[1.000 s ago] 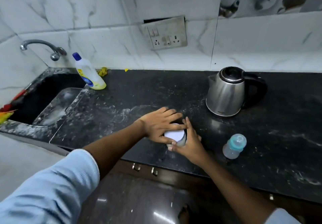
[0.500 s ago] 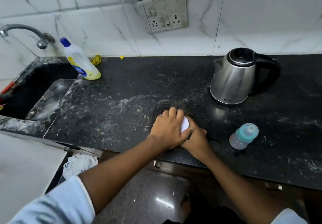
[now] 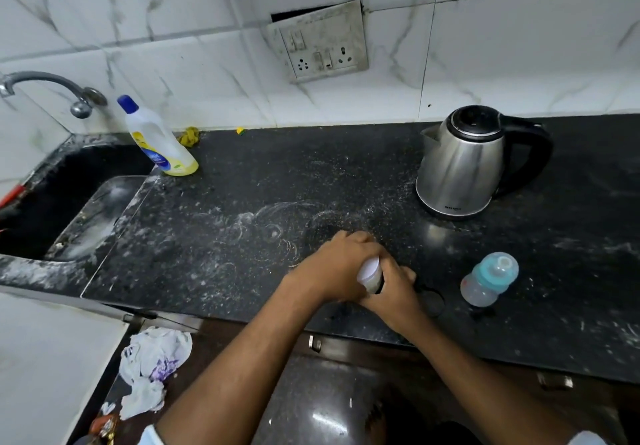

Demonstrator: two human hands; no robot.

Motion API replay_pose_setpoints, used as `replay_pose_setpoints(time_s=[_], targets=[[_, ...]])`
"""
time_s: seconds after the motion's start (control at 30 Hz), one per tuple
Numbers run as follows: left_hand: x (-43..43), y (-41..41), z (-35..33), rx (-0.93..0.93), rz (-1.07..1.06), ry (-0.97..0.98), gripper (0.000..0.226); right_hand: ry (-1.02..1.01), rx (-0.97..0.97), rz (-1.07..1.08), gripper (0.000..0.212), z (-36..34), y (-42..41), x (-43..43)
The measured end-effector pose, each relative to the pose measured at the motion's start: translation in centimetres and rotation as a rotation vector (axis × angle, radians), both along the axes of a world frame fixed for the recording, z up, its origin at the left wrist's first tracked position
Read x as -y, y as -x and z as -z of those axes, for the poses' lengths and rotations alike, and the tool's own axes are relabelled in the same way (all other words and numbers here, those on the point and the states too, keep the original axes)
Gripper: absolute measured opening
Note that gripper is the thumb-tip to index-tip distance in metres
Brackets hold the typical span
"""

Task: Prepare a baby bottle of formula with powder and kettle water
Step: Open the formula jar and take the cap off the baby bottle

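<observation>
A small clear jar with a white lid (image 3: 370, 273) stands on the black counter (image 3: 242, 237) near its front edge, mostly hidden by my hands. My left hand (image 3: 337, 264) covers and grips the lid from above. My right hand (image 3: 393, 287) wraps around the jar's body from the right. A clear baby bottle (image 3: 488, 280) with a teal collar and nipple stands to the right of my hands. The steel kettle (image 3: 462, 164) with a black handle and shut lid stands behind the bottle, near the wall.
A sink (image 3: 69, 202) with a tap (image 3: 52, 88) lies at the left. A dish-soap bottle (image 3: 156, 138) stands beside it. A wall socket plate (image 3: 320, 43) hangs loose above the counter. A crumpled plastic bag (image 3: 152, 368) lies below the counter edge.
My left hand has closed further over the white lid, hiding most of it. The view has shifted; the jar, bottle and kettle stay in place.
</observation>
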State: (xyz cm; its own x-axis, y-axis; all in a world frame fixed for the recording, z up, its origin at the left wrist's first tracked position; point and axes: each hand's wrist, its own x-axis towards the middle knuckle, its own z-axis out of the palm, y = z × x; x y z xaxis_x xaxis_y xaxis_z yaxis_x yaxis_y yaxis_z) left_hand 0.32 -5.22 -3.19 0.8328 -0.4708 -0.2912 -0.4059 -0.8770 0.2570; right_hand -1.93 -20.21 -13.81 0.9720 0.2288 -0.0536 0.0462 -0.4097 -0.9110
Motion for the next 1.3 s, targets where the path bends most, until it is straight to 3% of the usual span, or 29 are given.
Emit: replay_pose_setpoints(time_s=[0.13,0.23,0.47,0.57,0.77,0.97,1.13,1.23,1.3], targets=[[1.0,0.1,-1.3,0.091,-0.166,-0.022,0.052,0.004,0.033,-0.001,0.089,-0.6,0.0,-0.4],[1.3,0.8,-2.4,0.101,-0.454,0.102,0.045,-0.007,0.033,0.000,0.089,-0.3,0.2,-0.1],[-4.6,1.8,-1.0,0.197,-1.024,0.781,0.049,0.078,0.057,0.021,0.101,-0.5,0.3,0.1],[-6.5,3.9,2.5,0.225,-1.203,0.908,0.065,0.092,0.064,0.006,0.099,-0.7,0.4,0.2],[-6.8,6.9,8.7,0.334,-1.155,0.711,0.049,0.140,0.048,0.011,0.103,-1.3,0.5,0.1],[-7.3,7.9,10.3,0.265,-1.164,0.501,0.076,0.154,0.058,-0.008,0.104,-1.7,0.6,0.2],[-8.1,9.2,9.9,0.254,-1.160,0.612,0.092,0.110,0.012,0.017,0.110,-1.7,0.9,-0.2],[-6.7,9.8,7.3,0.370,-1.176,0.709,0.074,0.082,-0.047,0.023,0.123,-2.7,1.1,0.1],[-4.8,10.6,5.0,0.464,-1.136,0.935,0.059,-0.009,0.054,0.028,0.100,-4.3,1.5,0.9]])
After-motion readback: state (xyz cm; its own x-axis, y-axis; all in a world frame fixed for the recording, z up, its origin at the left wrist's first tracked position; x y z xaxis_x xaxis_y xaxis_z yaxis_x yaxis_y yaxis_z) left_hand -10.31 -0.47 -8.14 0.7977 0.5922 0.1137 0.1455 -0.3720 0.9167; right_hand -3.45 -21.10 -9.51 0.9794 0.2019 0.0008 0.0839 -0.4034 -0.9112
